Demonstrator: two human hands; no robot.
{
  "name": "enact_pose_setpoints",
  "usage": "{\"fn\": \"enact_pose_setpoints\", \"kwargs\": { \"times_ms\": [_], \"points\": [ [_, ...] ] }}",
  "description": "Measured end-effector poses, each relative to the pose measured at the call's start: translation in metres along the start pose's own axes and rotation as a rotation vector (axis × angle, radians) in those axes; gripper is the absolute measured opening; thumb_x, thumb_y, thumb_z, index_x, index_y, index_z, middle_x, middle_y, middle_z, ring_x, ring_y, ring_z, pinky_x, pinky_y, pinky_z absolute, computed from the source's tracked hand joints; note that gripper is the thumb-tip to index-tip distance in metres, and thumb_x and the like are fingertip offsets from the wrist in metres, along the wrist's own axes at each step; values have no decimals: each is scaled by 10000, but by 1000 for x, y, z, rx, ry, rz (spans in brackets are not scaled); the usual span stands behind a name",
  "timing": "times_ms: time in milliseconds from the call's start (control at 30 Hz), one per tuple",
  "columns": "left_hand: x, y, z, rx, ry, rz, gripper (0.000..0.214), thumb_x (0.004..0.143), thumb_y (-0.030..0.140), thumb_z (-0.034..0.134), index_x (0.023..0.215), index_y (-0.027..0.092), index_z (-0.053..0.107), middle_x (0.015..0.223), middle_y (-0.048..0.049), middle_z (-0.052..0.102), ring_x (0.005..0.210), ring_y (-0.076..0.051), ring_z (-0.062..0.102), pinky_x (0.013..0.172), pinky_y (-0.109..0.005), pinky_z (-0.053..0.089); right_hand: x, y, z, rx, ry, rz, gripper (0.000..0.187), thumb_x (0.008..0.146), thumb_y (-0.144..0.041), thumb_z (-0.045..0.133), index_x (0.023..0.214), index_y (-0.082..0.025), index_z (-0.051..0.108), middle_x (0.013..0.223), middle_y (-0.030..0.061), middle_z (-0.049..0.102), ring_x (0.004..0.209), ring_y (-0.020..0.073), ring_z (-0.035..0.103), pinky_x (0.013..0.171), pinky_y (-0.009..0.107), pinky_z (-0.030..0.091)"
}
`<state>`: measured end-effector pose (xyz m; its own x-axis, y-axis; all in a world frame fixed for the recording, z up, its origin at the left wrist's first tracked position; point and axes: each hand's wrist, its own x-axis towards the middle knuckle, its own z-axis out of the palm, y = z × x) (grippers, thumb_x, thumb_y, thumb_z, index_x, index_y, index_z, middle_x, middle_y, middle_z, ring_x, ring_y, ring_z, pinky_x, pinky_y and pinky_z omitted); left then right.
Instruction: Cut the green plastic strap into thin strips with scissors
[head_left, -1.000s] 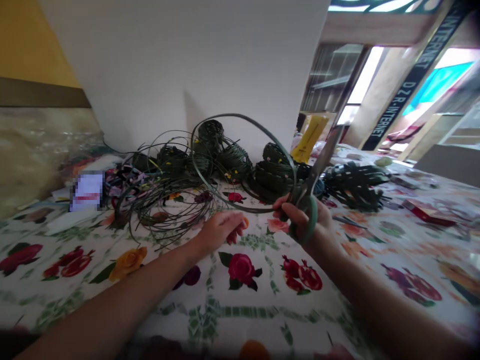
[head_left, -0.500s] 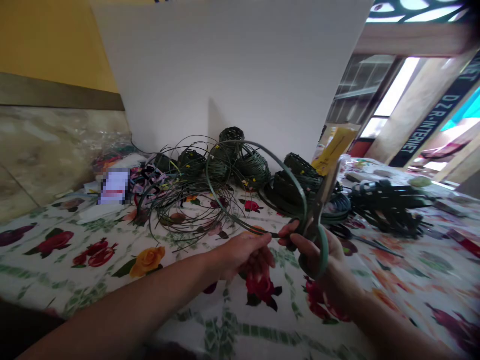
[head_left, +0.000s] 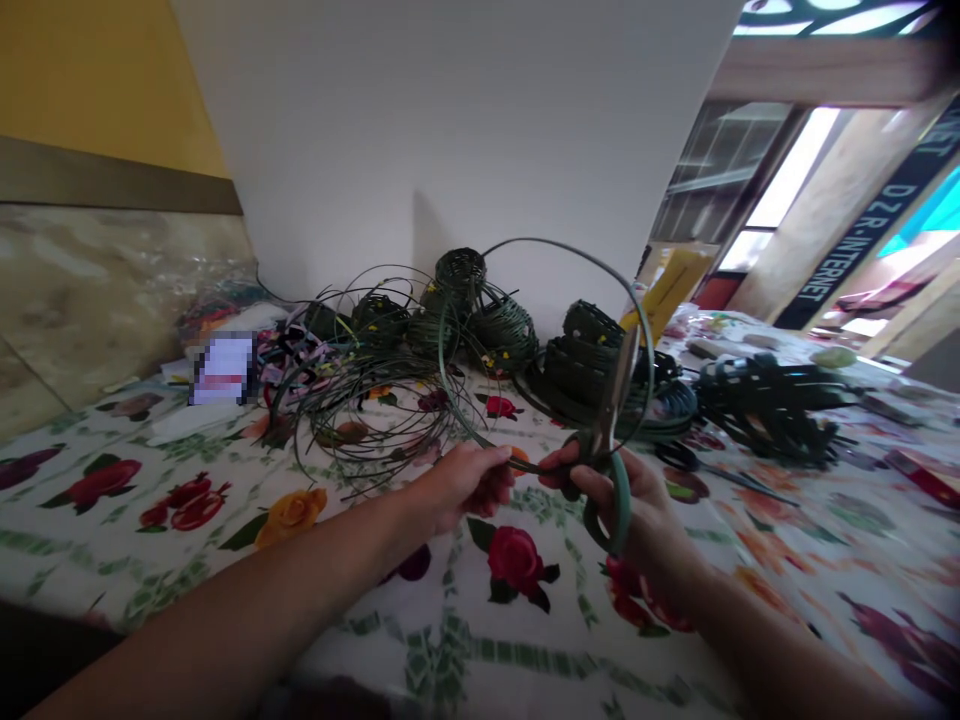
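A thin dark green strip, bent into a large loop, is held up between my two hands. My left hand pinches it near the bottom of the loop. My right hand grips its other side between the fingertips. Scissors with green handles also sit in my right hand, blades pointing up and closed together. Behind the loop stand several small woven green baskets with little yellow bits on them. A tangle of loose thin green strands lies left of the loop.
Coils of green strip and a dark bundle of strips lie to the right, near a second pair of scissors. A blurred white card stands at left. The flowered tablecloth covers the table; a white board rises behind.
Both hands have shifted slightly left, and they are a little farther apart. The loop has swung upward and to the right, and the scissors have moved left with my right hand.
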<state>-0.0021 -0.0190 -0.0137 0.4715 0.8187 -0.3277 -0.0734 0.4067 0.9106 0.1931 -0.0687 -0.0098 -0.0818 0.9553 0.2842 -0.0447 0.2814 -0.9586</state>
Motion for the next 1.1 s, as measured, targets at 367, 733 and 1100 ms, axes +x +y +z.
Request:
{"fn": "enact_pose_setpoints", "kwargs": {
  "times_ms": [367, 733, 1100],
  "points": [
    [8, 10, -16, 1, 120, 74, 233, 938, 242, 431, 752, 151, 537, 553, -28, 651, 405, -114, 600, 404, -185, 400, 17, 1, -18, 51, 244, 60, 236, 784, -429, 767, 864, -229, 670, 898, 36, 725, 775, 161, 660, 542, 192, 494],
    [6, 12, -15, -71, 115, 168, 171, 843, 67, 601, 826, 171, 466, 655, -45, 697, 573, -132, 686, 578, -203, 510, 23, 21, -27, 35, 105, 266, 304, 779, -461, 764, 866, -179, 690, 859, 42, 714, 705, 149, 672, 649, 240, 532],
    [16, 17, -31, -129, 208, 307, 99, 856, 114, 570, 840, 178, 497, 693, -50, 699, 575, -117, 657, 607, -217, 506, 21, 18, -27, 101, 32, 353, 308, 757, -419, 796, 754, -150, 647, 679, 4, 637, 563, 96, 582, 513, 179, 452]
  ]
}}
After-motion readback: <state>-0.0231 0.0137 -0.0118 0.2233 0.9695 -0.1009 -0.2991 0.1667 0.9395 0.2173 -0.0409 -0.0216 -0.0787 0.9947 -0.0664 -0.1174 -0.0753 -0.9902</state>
